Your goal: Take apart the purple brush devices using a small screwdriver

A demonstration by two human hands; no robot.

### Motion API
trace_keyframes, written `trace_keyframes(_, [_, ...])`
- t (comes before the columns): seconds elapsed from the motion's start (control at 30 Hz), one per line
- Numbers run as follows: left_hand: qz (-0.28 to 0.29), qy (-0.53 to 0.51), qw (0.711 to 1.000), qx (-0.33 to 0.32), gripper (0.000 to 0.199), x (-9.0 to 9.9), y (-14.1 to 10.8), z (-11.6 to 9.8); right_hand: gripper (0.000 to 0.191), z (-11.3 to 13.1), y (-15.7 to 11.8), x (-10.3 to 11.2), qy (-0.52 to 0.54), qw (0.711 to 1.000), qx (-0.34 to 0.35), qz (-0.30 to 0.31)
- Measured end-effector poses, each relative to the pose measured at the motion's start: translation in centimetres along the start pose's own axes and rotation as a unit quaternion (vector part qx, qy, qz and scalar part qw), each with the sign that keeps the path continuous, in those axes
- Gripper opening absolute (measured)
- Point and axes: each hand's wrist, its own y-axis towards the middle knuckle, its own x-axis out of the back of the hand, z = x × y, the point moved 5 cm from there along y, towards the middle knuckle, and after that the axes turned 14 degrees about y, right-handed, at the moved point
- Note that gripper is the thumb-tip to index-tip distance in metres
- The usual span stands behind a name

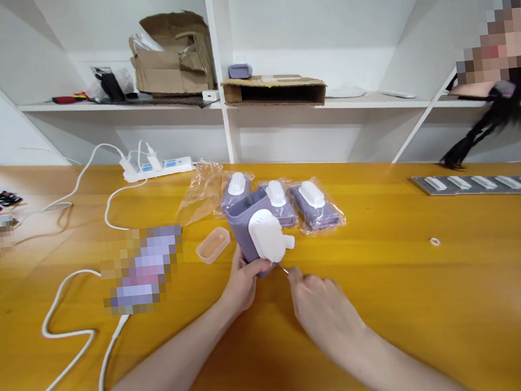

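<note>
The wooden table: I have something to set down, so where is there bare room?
The widest bare patch lies right of the right hand, before the metal strip, holding only a small ring. A smaller one lies between the phone and left forearm. Crowded: behind the held purple container, with bagged containers; at left, with cables.

In the left fingers, the lilac container looked like smooth, matt plastic with a white plastic oval on its side, while a thin metal shaft shone at the right fingers. Beyond the fingers, a clear plastic bag was glossy and crinkled, and the peach plastic tray looked smooth. Beneath them the wooden table was glossy; far beyond, the cardboard box looked rough and matt.
</note>
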Motion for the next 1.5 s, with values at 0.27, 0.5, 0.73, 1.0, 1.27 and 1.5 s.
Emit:
trace_keyframes(0.27, [0.017, 0.008, 1.0, 0.001, 0.025, -0.3, 0.1, -0.2, 0.033, -0.2, 0.0, 0.7, 0.009, 1.0, 0.002, 0.019])
trace_keyframes(0.5, [0.038, 0.043, 0.998, -0.01, 0.03, -0.4, 0.3, -0.3, 0.033, -0.3, -0.2, 1.5, 0.014, 0.999, -0.01, 0.029])
trace_keyframes(0.73, [0.052, 0.064, 0.996, -0.028, 0.032, -0.4, 0.4, -0.2, 0.031, -0.4, -0.3, 2.2, 0.011, 1.0, -0.013, 0.019])
trace_keyframes(1.0, [0.024, 0.145, 0.986, -0.084, 0.041, -0.2, 0.5, -0.4, 0.031, -0.2, -0.2, 2.3, 0.036, 0.999, -0.025, 0.031])
trace_keyframes(1.27, [-0.043, 0.247, 0.95, -0.187, 0.034, 0.0, 0.1, -2.1, 0.03, -0.2, 0.3, 2.6, 0.094, 0.995, -0.006, 0.035])
trace_keyframes(1.5, [0.034, 0.13, 0.98, -0.148, 0.038, -0.3, 0.4, -0.8, 0.032, -0.4, 0.4, 2.2, 0.087, 0.996, -0.03, 0.013])
